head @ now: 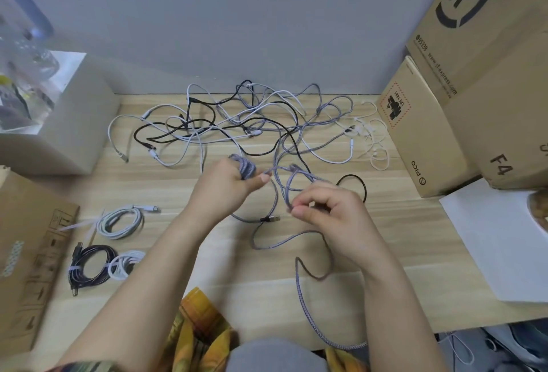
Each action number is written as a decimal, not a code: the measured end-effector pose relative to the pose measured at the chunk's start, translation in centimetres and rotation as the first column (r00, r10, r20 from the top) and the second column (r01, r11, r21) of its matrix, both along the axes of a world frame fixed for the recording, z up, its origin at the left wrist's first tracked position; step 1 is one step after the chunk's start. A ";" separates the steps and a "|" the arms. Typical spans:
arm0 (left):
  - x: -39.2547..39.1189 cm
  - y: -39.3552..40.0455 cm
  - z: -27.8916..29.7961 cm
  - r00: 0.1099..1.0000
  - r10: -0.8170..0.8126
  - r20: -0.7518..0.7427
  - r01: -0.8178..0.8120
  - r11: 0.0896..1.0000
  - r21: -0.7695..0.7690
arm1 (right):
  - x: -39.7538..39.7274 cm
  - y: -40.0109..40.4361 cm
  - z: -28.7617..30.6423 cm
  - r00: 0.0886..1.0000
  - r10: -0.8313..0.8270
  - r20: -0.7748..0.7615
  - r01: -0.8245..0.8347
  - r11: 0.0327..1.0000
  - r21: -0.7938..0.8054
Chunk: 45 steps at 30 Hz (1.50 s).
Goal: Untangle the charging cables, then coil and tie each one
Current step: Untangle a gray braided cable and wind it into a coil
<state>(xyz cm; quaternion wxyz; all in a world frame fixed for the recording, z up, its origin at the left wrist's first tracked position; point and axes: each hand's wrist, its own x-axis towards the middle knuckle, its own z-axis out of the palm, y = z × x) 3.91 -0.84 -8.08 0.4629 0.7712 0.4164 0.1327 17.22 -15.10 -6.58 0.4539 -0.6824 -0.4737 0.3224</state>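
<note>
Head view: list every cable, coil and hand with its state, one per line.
Grey braided cable: partly wound, rest loose on the table.
Cable pile: tangled.
White coil: coiled.
Black coil: coiled, tied.
Small white coil: coiled.
Left hand: grips wound loops.
Right hand: pinches grey braided cable.

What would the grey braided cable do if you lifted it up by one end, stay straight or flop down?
Probably flop: the grey braided cable already lies in loose bends on the table and wraps easily round the left hand. It looks light, since the right hand lifts a loop with fingertips. Its woven skin likely grips rather than slips.
</note>
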 end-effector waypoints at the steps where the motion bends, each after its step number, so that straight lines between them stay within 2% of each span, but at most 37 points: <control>1: 0.0 -0.2 0.1 0.995 -0.077 -0.070 0.082 0.994 0.068 | -0.1 0.2 0.3 0.998 -0.058 0.004 0.058 0.997 0.056; 3: -0.1 -0.5 0.6 0.951 -0.260 -0.170 0.283 0.951 0.126 | 0.1 0.2 0.2 0.973 -0.231 0.013 0.228 0.965 0.131; 4: -0.2 -0.6 1.0 0.919 -0.361 -0.159 0.378 0.921 0.096 | 0.4 0.3 -0.1 0.948 -0.313 0.056 0.303 0.943 0.140; 5: -0.3 -0.7 1.3 0.884 -0.456 -0.103 0.462 0.886 0.041 | 0.8 0.3 -0.4 0.922 -0.363 0.133 0.349 0.929 0.122; 7: -0.3 -1.2 1.9 0.823 -0.563 0.077 0.567 0.822 -0.057 | 1.4 0.5 -1.0 0.878 -0.352 0.325 0.374 0.927 -0.005; 9: -0.1 -1.8 2.9 0.801 -0.531 0.275 0.580 0.803 -0.139 | 1.5 0.5 -1.9 0.860 -0.259 0.439 0.357 0.921 -0.157; 10: 0.0 -2.0 3.5 0.807 -0.457 0.374 0.550 0.813 -0.192 | 1.5 0.4 -2.3 0.869 -0.194 0.455 0.321 0.921 -0.221; 12: 0.5 -1.9 4.4 0.825 -0.260 0.502 0.435 0.860 -0.269 | 1.2 0.2 -2.8 0.925 -0.040 0.377 0.160 0.943 -0.291; 15: 1.5 -1.3 4.1 0.827 -0.002 0.563 0.207 0.931 -0.301 | 0.3 0.2 -2.6 0.976 0.192 0.101 -0.158 0.949 -0.273; 17: 1.8 -0.6 3.5 0.795 0.205 0.571 0.065 0.907 -0.415 | 0.0 0.3 -2.5 0.968 0.253 -0.005 -0.243 0.925 -0.292; 21: 1.3 0.6 3.1 0.659 0.472 0.586 0.011 0.772 -0.635 | 0.2 0.0 -3.6 0.982 0.122 -0.147 -0.160 0.947 -0.280; 24: 0.8 0.9 2.8 0.534 0.610 0.586 0.048 0.670 -0.741 | 0.8 0.0 -4.2 0.920 -0.003 -0.391 -0.108 0.959 -0.262; 27: 0.8 0.6 2.5 0.489 0.631 0.602 0.074 0.658 -0.750 | 0.5 0.3 -5.1 0.868 -0.132 -0.479 -0.049 0.937 -0.347; 30: 0.5 0.6 2.5 0.427 0.623 0.656 0.141 0.670 -0.729 | 0.8 0.5 -6.1 0.754 -0.340 -0.562 0.121 0.913 -0.389; 32: 0.0 1.2 2.7 0.347 0.641 0.685 0.169 0.676 -0.718 | 1.7 0.4 -6.5 0.728 -0.452 -0.516 0.256 0.877 -0.407; 34: -0.5 1.6 3.0 0.307 0.633 0.711 0.166 0.700 -0.695 | 2.3 0.3 -7.3 0.795 -0.487 -0.361 0.303 0.835 -0.460; 36: -0.5 1.4 3.3 0.294 0.612 0.734 0.180 0.719 -0.671 | 2.0 0.4 -8.2 0.883 -0.413 -0.221 0.248 0.813 -0.527; 39: 0.1 0.8 3.6 0.265 0.611 0.746 0.230 0.711 -0.665 | 0.8 0.2 -9.8 0.948 -0.221 -0.227 0.042 0.798 -0.601; 42: 0.3 1.0 3.4 0.271 0.646 0.713 0.235 0.674 -0.700 | 0.3 -0.6 -10.4 0.919 -0.163 -0.360 -0.111 0.767 -0.632; 45: 0.1 1.6 2.8 0.311 0.681 0.663 0.181 0.643 -0.745 | 0.4 -1.6 -9.4 0.785 -0.127 -0.606 -0.261 0.820 -0.509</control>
